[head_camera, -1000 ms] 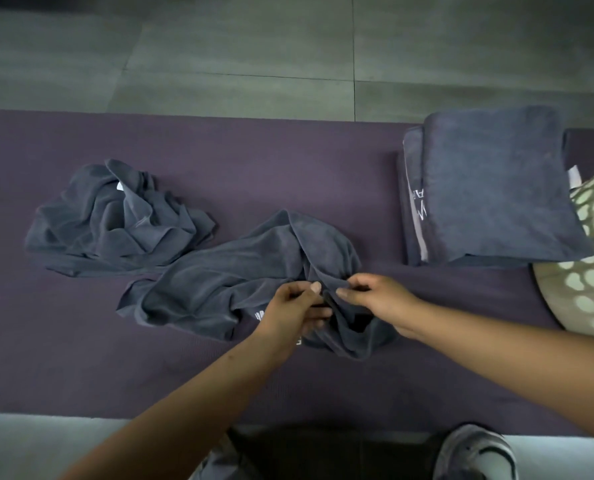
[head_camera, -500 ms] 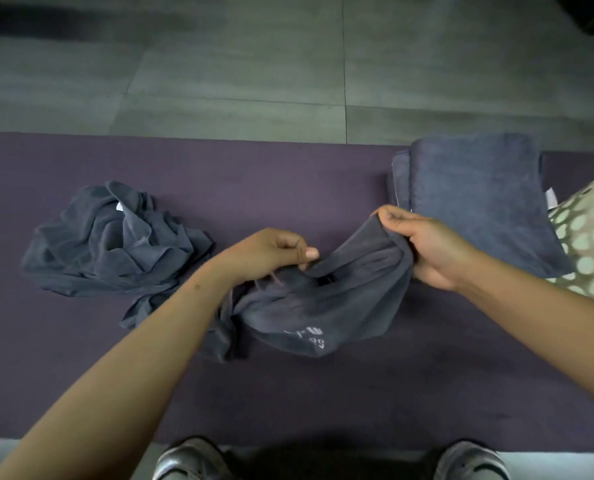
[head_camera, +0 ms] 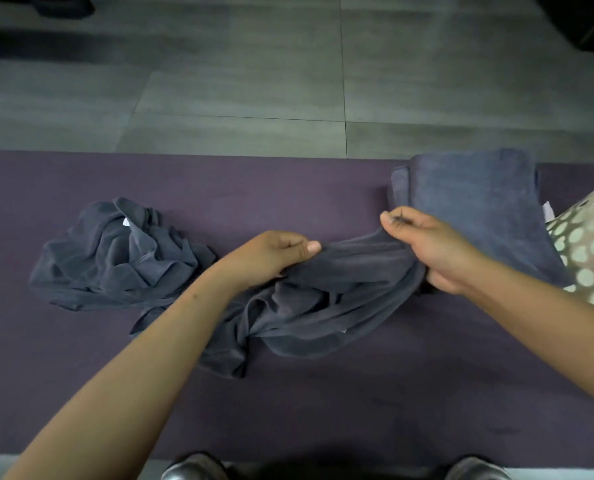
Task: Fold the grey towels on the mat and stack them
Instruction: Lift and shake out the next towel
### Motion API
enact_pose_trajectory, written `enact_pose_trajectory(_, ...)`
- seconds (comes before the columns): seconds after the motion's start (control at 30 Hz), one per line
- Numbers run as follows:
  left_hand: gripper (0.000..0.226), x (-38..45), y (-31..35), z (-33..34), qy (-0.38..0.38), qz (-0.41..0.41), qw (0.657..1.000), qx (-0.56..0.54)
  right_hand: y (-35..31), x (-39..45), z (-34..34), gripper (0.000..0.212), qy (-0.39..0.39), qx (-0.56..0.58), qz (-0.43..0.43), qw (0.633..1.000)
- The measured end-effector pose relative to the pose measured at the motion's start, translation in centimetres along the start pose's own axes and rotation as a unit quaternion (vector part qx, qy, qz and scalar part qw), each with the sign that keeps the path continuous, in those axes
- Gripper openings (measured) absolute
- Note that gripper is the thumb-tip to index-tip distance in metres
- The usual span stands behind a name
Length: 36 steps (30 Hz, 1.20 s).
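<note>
A crumpled grey towel (head_camera: 323, 299) hangs between both hands above the middle of the purple mat (head_camera: 288, 188). My left hand (head_camera: 271, 258) pinches its top edge at the left. Further right, my right hand (head_camera: 427, 247) grips the same edge, raised slightly higher. The towel's lower part still drags on the mat. Another grey towel (head_camera: 115, 254) lies bunched up on the mat to the left. A stack of folded grey towels (head_camera: 479, 202) sits at the mat's right end, partly behind my right hand.
A beige cushion with pale dots (head_camera: 589, 251) lies at the right edge beside the folded stack. Grey tiled floor (head_camera: 254, 81) stretches beyond the mat. Two shoes (head_camera: 191, 467) show at the bottom edge.
Both hands took the towel's edge, lifted it off the mat and drew apart, the right hand moving up and right toward the folded stack. The towel now stretches between them.
</note>
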<state>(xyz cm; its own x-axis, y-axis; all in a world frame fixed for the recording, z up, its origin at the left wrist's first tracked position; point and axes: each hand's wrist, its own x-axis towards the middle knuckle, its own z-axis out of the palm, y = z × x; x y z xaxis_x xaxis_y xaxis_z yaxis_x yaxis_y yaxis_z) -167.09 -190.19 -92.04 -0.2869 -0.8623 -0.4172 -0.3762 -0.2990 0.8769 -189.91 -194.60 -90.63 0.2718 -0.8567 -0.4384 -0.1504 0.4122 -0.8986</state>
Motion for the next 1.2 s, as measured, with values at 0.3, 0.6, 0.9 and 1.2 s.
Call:
enact_pose_trajectory(0.3,0.037,-0.6,4.6,0.2,-0.022,-0.02,0.988,-0.153,-1.9,-1.0,1.7,0.042,-0.163,-0.159,-0.089,0.97)
enact_pose_trajectory(0.6,0.059,-1.7,-0.5,-2.5,-0.055,-0.077,0.976,-0.193,0.2,0.2,-0.8,0.036,0.008,-0.115,-0.077,0.99)
enact_pose_trajectory(0.9,0.071,-4.2,-3.0,-4.9,0.038,-0.082,0.987,-0.136,1.2,0.5,-1.8,0.02,0.031,-0.419,-0.061,0.906)
enact_pose_trajectory(1.2,0.042,-2.7,2.3,0.9,-0.024,-0.025,0.988,-0.148,-1.1,-1.5,2.9,0.03,-0.224,-0.174,-0.081,0.955)
